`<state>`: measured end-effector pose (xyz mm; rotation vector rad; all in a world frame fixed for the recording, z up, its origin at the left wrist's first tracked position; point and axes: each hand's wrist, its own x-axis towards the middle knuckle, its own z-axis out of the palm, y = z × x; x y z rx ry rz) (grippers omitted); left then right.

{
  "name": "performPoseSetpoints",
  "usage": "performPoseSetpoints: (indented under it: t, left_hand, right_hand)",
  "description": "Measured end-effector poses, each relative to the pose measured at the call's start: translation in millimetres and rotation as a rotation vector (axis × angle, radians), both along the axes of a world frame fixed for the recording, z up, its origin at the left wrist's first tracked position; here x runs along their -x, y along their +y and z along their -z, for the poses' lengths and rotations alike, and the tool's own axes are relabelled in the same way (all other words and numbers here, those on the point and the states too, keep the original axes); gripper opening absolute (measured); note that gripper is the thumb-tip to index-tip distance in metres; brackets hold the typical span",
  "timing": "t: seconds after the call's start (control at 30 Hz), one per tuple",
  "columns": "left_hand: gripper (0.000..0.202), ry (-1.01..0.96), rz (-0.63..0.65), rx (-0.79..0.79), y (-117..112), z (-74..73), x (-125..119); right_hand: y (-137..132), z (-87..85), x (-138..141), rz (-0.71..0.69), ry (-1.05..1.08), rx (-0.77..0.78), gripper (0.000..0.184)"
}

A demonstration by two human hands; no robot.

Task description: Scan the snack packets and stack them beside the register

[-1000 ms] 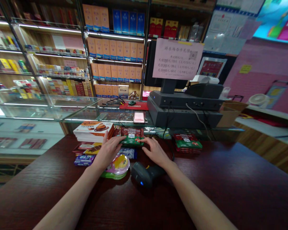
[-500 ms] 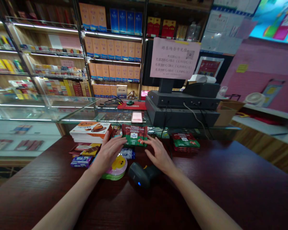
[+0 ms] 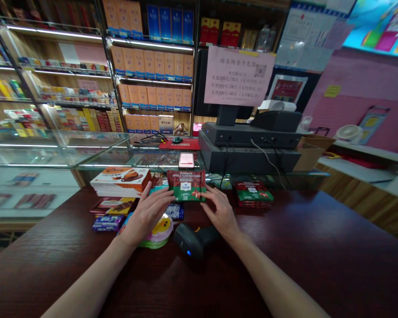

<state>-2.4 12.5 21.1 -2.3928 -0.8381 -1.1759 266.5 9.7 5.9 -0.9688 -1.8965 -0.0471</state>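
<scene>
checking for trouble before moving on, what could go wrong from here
The red-and-green packet is between the left hand and the right hand, touched near its side edges; a loose grip might let it slip. The black scanner is close to the right hand, so drawing that hand back could knock it.

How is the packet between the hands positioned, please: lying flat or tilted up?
Tilted up, apparently: the packet looks less foreshortened than the flat stack at right.
</scene>
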Motion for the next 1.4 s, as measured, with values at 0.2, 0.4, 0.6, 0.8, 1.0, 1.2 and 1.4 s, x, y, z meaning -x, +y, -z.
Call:
performPoseSetpoints:
  t: [0.2, 0.4, 0.6, 0.8, 1.0, 1.2, 1.4]
  left_hand:
    - [0.032, -0.02, 0.025, 0.005, -3, -1.4, -1]
    - [0.027, -0.022, 0.017, 0.018, -3, -5.3, 2]
    - [0.025, -0.032, -0.032, -0.013, -5, -5.8, 3]
    - [0.028, -0.155, -0.035, -0.078, -5, -5.9, -3]
    - [0.012, -0.107, -0.061, -0.09, -10, -11.6, -4]
    - [0.014, -0.07, -0.085, -0.031, -12, -13.0, -6]
    - [0.037, 0.058, -0.131, -0.008, -7, -8.4, -9]
  right_hand:
    - [-3, -0.9, 0, 0.028, 0.019, -0.038, 0.021]
    - [-5, -0.3, 2, 0.008, 0.031, 0.008, 0.017]
    - [-5, 1.6, 3, 0.043, 0.11, -0.005, 0.013]
    - [-8, -4.3, 7, 0.103, 0.196, 0.047, 0.015]
    - [-13, -12.4, 14, 0.142, 0.296, 0.18, 0.019]
    - [-9, -14.8, 14, 0.078, 0.459, 0.302, 0.019]
    - [-10, -25.3, 15, 0.02, 0.676, 0.383, 0.022]
